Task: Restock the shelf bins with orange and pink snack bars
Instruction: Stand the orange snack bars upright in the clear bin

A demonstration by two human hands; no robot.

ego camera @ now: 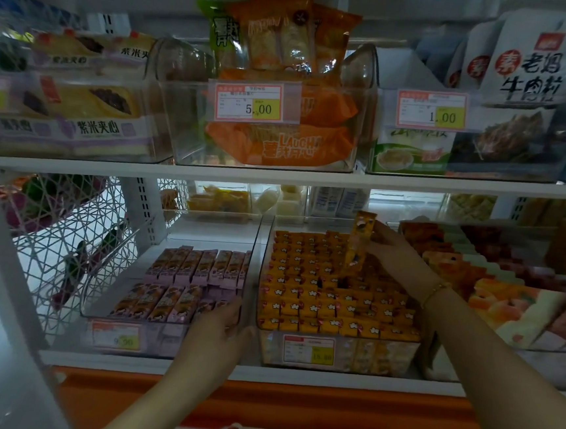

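The fingers (376, 248) of the right hand (393, 253) pinch one orange bar (360, 241) about its middle. They hold it upright, a little tilted, over the back right part of the orange bin (365, 358). This bin is already packed tightly with standing orange bars (319, 296). I judge that pressing the bar in may crush a wrapper or lift its neighbours, or that it may slip and lie flat on top. The left hand (220, 325) grips the front right corner of the pink bin (161, 340), with its fingers curled over the rim. The pink bars (195, 264) there fill only part, in two loose rows.
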